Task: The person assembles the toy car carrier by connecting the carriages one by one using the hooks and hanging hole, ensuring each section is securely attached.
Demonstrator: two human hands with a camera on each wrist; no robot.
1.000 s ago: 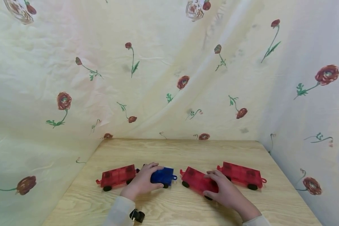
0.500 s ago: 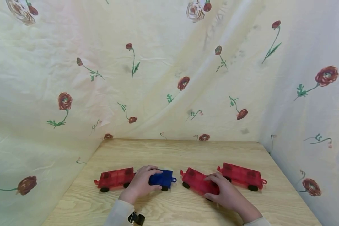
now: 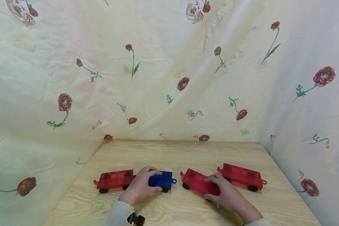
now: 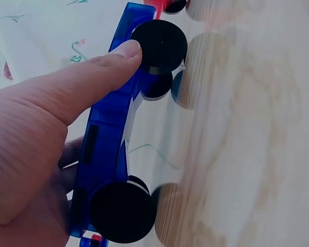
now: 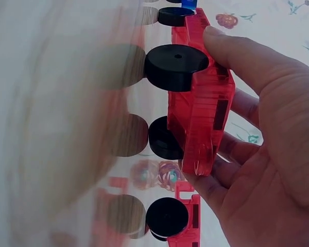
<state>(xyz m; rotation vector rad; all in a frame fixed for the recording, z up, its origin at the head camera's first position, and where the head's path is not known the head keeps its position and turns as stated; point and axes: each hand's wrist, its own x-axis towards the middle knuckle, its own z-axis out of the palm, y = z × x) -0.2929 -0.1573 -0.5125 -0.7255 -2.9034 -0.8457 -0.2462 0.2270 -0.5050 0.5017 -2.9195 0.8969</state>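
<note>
Between the left hand (image 3: pixel 140 185), holding the blue wagon (image 3: pixel 163 180), and the right hand (image 3: pixel 225 192), gripping the inner red wagon (image 3: pixel 196 181), a gap stays, ring (image 3: pixel 174 181) and hook (image 3: pixel 181 173) unjoined. Outside the left hand, the outer red wagon (image 3: pixel 115 179) has swung straighter, nearly aligning with the blue one.

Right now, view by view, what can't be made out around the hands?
- Head: left part of the blue car, behind the left hand.
- Head: near end of the held red car, behind the right hand.
- Right wrist: far end of the right red car, cut off by the bottom edge.
</note>
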